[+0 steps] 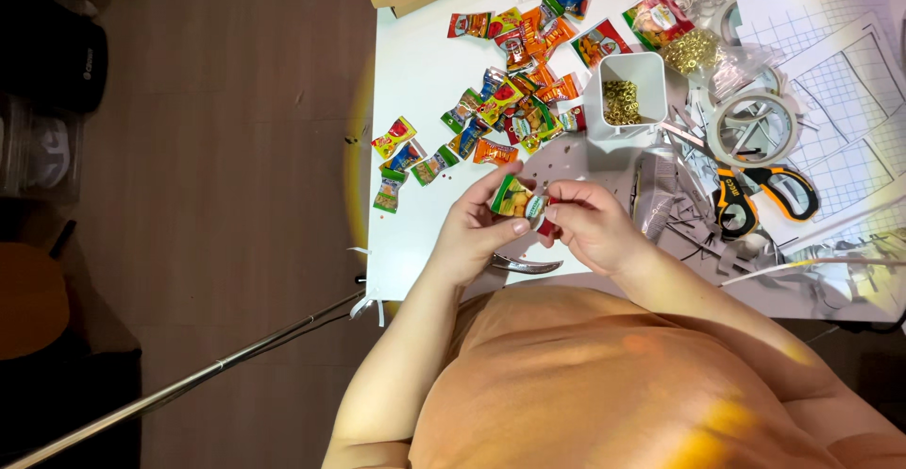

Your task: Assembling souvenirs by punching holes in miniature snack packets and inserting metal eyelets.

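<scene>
The white table [415, 73] carries everything within easy reach of the person, who sits close to its near edge. Across its middle lies a loose heap of tiny colourful snack packets [510, 101], spread flat so that each one can be picked alone. To the right are a roll of clear tape [752, 127] and orange-handled scissors [755, 200], near the working spot, and a white square cup [630, 92] keeps small gold rings together so they do not scatter. Just under the hands, a metal tool like pliers [525, 263] rests on the table. The left hand [477, 233] pinches one miniature packet [517, 200], green and yellow, between thumb and fingers, lifted above the table near the body, probably to see it well. The right hand [590, 224] closes its fingertips on the packet's right end, where a small red part shows; what this part is, I cannot tell.
</scene>
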